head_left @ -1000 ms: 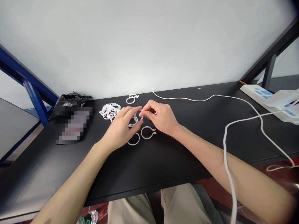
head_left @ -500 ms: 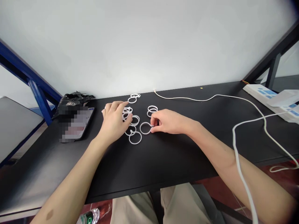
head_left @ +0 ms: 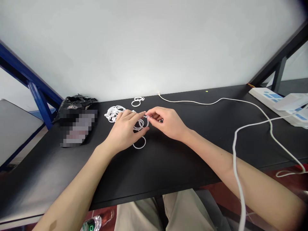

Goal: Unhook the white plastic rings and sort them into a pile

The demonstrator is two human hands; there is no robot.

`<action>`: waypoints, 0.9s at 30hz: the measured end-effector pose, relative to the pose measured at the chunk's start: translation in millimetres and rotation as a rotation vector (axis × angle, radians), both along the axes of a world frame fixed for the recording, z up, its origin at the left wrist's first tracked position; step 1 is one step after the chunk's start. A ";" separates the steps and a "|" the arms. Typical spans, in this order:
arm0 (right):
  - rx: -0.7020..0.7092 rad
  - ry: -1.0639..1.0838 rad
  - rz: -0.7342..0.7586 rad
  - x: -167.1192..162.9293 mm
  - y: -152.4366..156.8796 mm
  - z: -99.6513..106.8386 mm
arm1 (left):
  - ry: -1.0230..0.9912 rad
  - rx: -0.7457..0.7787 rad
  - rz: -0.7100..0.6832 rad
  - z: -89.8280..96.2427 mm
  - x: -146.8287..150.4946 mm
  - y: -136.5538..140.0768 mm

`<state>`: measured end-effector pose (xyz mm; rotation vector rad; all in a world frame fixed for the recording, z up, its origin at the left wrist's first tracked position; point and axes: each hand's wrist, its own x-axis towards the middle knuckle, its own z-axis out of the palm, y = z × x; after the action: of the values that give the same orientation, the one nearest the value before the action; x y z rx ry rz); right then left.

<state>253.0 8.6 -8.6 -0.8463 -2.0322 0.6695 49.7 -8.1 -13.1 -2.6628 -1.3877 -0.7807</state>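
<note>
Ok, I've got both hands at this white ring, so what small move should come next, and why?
I'd probably steady the white ring with your left hand and gently press where your right hand pinches it. The left thumb and fingers frame the ring, while the right fingertips cover its upper edge, so I can't tell whether it's fastened there.

Your lone head-worn view, forward and down, close above your black tabletop (head_left: pixel 168 166), far white wall (head_left: pixel 154 45) beyond.
</note>
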 end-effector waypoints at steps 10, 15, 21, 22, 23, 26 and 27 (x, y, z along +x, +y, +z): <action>0.111 -0.075 -0.024 0.2 -0.4 3.4 | -0.047 -0.075 -0.018 3.3 5.3 -4.6; 0.099 -0.067 -0.002 -1.6 -0.9 2.9 | -0.066 -0.062 -0.032 4.8 5.7 -5.4; 0.057 -0.069 -0.122 4.7 7.3 -0.3 | -0.063 -0.025 0.051 3.5 0.9 -0.4; 0.051 -0.097 -0.191 7.3 10.6 -1.3 | -0.054 -0.009 0.099 2.0 -1.2 1.5; 0.047 -0.141 -0.262 10.2 14.2 -2.7 | -0.040 0.010 0.154 0.2 -3.6 3.6; 0.001 -0.337 -0.372 17.8 23.8 -7.8 | 0.000 0.054 0.315 -5.2 -9.9 8.7; -0.024 -0.400 -0.374 19.5 25.8 -9.5 | 0.005 0.060 0.353 -6.5 -11.1 9.6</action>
<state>272.5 34.4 -18.2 -1.4201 -2.1242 0.3317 38.6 1.6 -19.5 -2.2778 -1.7335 -0.7588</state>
